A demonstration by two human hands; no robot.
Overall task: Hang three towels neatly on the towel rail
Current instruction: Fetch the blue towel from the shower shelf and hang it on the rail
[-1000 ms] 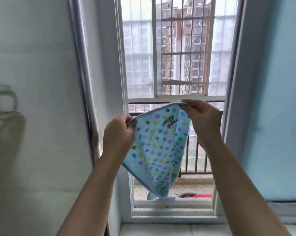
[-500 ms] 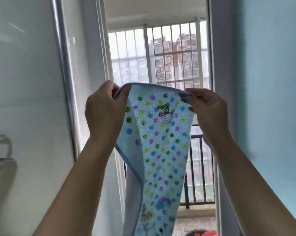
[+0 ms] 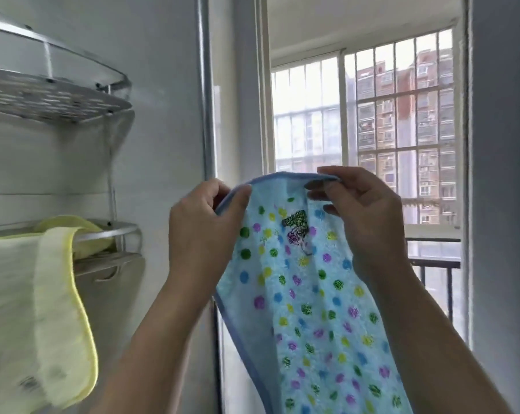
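Holds up a blue polka-dot towel (image 3: 306, 294), pinched at its top corners by left hand (image 3: 202, 231) and right hand (image 3: 363, 216), off the right end of the towel rail (image 3: 115, 230) already carrying one yellow towel (image 3: 37, 309); seemingly leaves two unhung.

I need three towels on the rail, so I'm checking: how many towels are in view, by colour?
yellow towel, draped over the rail: 1
blue dotted towel, pinched at its top edge by the left hand and right hand: 1
Total: 2
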